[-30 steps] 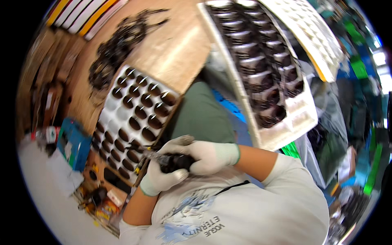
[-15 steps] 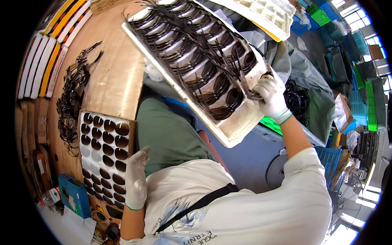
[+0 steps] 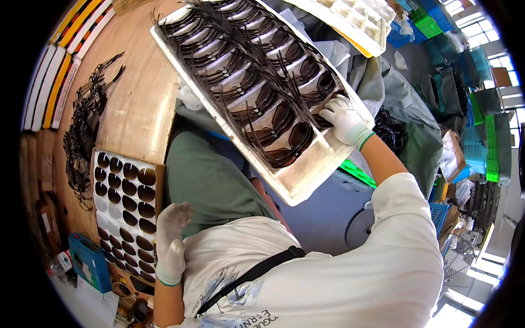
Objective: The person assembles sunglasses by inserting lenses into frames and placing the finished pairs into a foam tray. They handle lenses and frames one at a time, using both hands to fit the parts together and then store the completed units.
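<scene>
A long white foam tray holds two rows of dark-lensed sunglasses, their thin dark temples sticking up along the middle and left edge. My right hand, in a white glove, reaches into the near right part of the tray. Its bent fingers are on a pair of sunglasses at the end of the right row, which they partly hide. Beside my lap, my gloved left hand holds nothing, with its fingers loosely stretched. It is close to the right edge of a lens tray with rows of dark brown lenses.
On the wooden table left of me lies a heap of dark temples. Stacked white and yellow trays stand behind it. A blue box is at the lower left. Another white compartment tray lies beyond the foam tray.
My right hand has lowered the sunglasses into the right row of the foam tray. The fingers of my left hand have bent a little. The whole view has shifted slightly.
</scene>
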`<state>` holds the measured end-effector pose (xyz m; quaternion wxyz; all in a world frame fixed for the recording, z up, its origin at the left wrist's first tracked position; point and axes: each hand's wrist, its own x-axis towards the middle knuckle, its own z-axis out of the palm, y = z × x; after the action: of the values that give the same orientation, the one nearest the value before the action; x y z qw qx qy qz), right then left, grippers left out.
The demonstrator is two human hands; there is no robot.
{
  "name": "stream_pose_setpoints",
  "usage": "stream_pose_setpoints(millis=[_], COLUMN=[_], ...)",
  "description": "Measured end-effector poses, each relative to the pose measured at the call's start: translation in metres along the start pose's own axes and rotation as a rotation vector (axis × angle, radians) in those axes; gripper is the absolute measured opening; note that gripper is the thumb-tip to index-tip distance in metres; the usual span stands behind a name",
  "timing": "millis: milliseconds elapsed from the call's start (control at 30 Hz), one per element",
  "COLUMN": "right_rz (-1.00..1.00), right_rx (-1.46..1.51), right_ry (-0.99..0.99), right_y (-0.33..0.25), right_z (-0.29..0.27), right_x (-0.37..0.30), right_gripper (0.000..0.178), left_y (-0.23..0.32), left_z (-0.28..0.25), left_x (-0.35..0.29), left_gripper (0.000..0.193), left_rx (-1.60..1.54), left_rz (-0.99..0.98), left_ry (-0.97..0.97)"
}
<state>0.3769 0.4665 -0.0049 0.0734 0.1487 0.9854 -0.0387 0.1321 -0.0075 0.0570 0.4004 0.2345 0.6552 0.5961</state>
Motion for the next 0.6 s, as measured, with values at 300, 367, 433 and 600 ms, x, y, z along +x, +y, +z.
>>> stream_pose_setpoints(millis=[300, 367, 433, 600], right_rz=[0.042, 0.068, 0.091, -0.221], right_rx=[-0.135, -0.114, -0.130, 0.309], right_ry=[-0.018, 0.103, 0.325, 0.374], right_y=[-0.030, -0.064, -0.089, -0.242], right_z=[-0.027, -0.053, -0.051, -0.022], right_x=[0.015, 0.020, 0.015, 0.027], right_gripper=[0.060, 0.049, 0.038, 0.033], left_y=[-0.035, -0.069, -0.088, -0.181], left_z=[-0.065, -0.076, -0.084, -0.083], left_x=[-0.080, -0.124, -0.157, -0.210], left_gripper=[0.062, 0.057, 0.044, 0.045], left_rx=[0.015, -0.067, 0.079, 0.559], left_rz=[-0.159, -0.201, -0.244, -0.512], left_ry=[0.115, 0.281, 0.393, 0.656])
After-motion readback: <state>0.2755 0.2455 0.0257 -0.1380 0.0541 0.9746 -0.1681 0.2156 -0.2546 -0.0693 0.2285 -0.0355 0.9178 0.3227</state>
